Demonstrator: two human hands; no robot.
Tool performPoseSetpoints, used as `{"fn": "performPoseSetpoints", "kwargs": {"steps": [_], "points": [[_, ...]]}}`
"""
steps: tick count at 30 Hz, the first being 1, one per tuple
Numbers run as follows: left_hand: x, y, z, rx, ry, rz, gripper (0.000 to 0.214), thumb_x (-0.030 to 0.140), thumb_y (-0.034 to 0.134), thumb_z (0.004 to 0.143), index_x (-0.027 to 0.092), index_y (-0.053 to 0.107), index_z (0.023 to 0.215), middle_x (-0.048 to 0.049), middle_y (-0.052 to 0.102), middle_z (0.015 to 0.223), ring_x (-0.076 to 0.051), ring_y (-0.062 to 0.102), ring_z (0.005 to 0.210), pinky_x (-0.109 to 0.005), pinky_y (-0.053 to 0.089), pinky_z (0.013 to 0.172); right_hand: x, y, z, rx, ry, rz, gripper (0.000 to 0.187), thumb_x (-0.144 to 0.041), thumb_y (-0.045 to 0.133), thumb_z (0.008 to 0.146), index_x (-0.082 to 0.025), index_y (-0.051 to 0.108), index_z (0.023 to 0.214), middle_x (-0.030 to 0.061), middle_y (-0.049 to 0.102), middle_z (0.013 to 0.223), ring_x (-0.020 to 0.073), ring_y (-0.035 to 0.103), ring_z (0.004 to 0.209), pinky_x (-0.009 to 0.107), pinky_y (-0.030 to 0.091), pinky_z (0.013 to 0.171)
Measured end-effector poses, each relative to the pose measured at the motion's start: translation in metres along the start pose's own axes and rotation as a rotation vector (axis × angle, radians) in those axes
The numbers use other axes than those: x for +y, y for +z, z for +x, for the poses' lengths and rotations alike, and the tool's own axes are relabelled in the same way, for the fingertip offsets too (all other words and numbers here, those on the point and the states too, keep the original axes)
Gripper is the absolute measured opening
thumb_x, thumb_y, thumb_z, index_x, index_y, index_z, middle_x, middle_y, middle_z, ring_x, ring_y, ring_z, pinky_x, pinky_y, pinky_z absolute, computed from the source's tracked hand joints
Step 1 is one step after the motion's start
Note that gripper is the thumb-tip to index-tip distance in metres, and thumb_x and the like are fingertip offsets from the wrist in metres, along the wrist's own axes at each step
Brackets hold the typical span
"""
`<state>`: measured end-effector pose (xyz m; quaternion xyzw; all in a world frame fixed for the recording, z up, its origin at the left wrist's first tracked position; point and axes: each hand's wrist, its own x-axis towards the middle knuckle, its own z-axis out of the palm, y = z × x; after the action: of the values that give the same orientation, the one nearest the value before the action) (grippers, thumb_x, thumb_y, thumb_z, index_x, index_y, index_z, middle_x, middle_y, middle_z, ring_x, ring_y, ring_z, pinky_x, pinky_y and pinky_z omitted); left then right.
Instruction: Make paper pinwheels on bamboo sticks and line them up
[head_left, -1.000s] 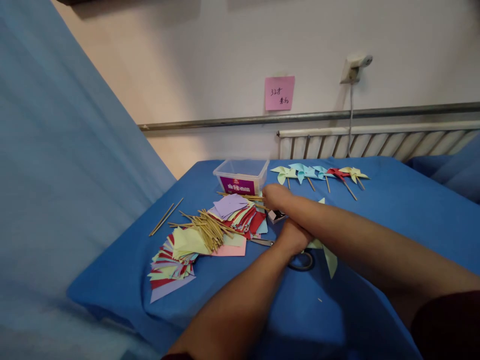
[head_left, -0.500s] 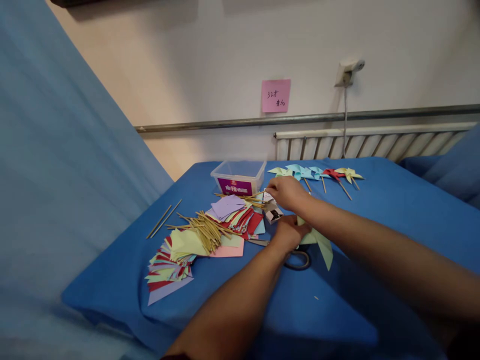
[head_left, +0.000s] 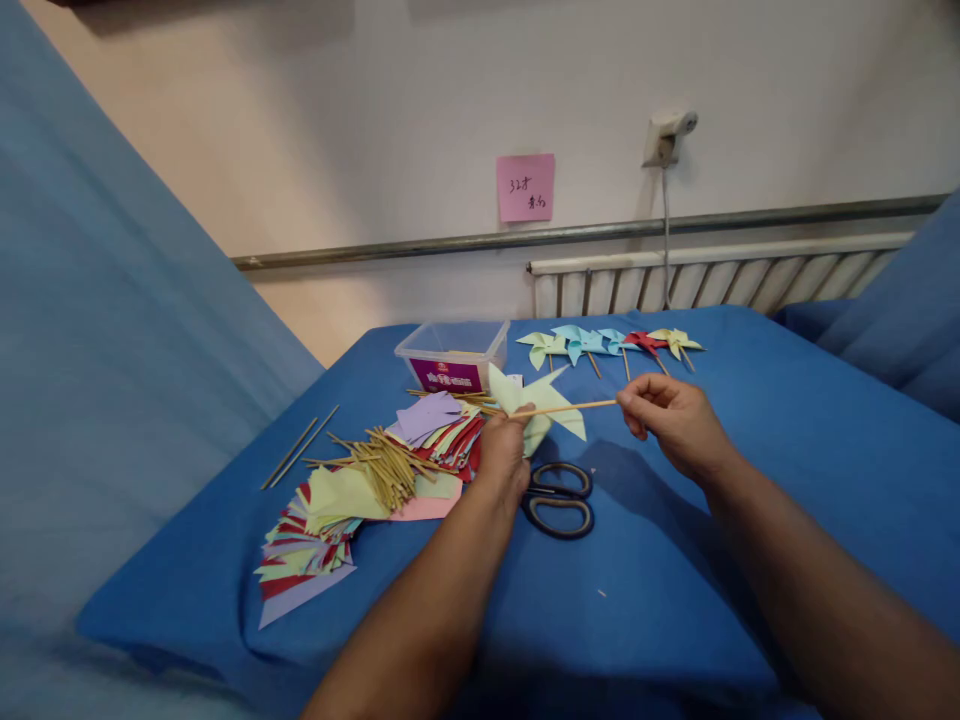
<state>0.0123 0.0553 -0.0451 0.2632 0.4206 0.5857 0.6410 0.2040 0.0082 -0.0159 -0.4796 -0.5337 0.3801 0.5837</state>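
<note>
Head cam: both arms come in from 6 o'clk, hands approx mid-frame over the blue cloth.
L hand: closed, pinched on the pale-green pinwheel at its lower edge. Back of hand faces cam, fingertips mostly hidden.
R hand: closed, thumb + fingers nipping the 3 o'clk end of the stick. Apart from L hand.
Stick run: thin wood, roughly level, from R hand across to the pinwheel at 9 o'clk. Can't tell how its far end meets the paper.
Pinwheel pos: held up off the cloth, blades fanned, between the hands, nearer L.
Scissors: black handles, flat on cloth, 6 o'clk of pinwheel, just beside L hand at its 3 o'clk.
Stick bundle: loose heap at 9 o'clk of L hand, lying on the paper.
Paper squares: red, yellow, lilac, pink; fanned piles from 9 to 8 o'clk of L hand.
Loose sticks: two, on cloth at 9 o'clk past the piles, apart from the bundle.
Plastic box: clear, purple label, 11 o'clk of L hand, near far edge.
Done pinwheels: row on sticks, mixed colours, flat at 12 o'clk of R hand, near far edge.
Wall: pink note at 12 o'clk, plug w/ cable at 1 o'clk, radiator below.
Blue sheet: fills the 9 o'clk side.
</note>
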Motion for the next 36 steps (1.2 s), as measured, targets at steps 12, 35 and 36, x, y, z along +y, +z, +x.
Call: {"fn": "performPoseSetpoints", "kwargs": {"steps": [12, 35, 36], "points": [[-0.007, 0.003, -0.005, -0.042, 0.089, 0.185, 0.033, 0.028, 0.081, 0.055, 0.009, 0.072, 0.080, -0.0068, 0.072, 0.071, -0.016, 0.062, 0.057, -0.027, 0.048, 0.058, 0.005, 0.014, -0.001, 0.033, 0.103, 0.328, 0.028, -0.037, 0.080, 0.068, -0.019, 0.059, 0.076, -0.0060, 0.054, 0.055, 0.0086, 0.047, 0.047, 0.023, 0.036, 0.046], [-0.002, 0.012, -0.021, -0.007, 0.212, 0.307, 0.032, 0.035, 0.080, 0.060, 0.011, 0.072, 0.079, -0.0020, 0.068, 0.066, -0.013, 0.056, 0.055, -0.025, 0.046, 0.056, 0.017, 0.045, -0.017, -0.181, 0.155, 0.251, 0.038, -0.054, 0.066, 0.080, -0.019, 0.060, 0.092, -0.0053, 0.061, 0.060, 0.0075, 0.049, 0.039, 0.021, 0.036, 0.039], [-0.002, 0.012, -0.021, -0.001, 0.218, 0.306, 0.032, 0.036, 0.079, 0.060, 0.011, 0.073, 0.081, -0.0023, 0.068, 0.067, -0.013, 0.057, 0.055, -0.025, 0.046, 0.057, 0.019, 0.047, -0.018, -0.179, 0.158, 0.238, 0.037, -0.054, 0.067, 0.079, -0.019, 0.060, 0.089, -0.0053, 0.061, 0.060, 0.0074, 0.049, 0.039, 0.021, 0.037, 0.040]]}}
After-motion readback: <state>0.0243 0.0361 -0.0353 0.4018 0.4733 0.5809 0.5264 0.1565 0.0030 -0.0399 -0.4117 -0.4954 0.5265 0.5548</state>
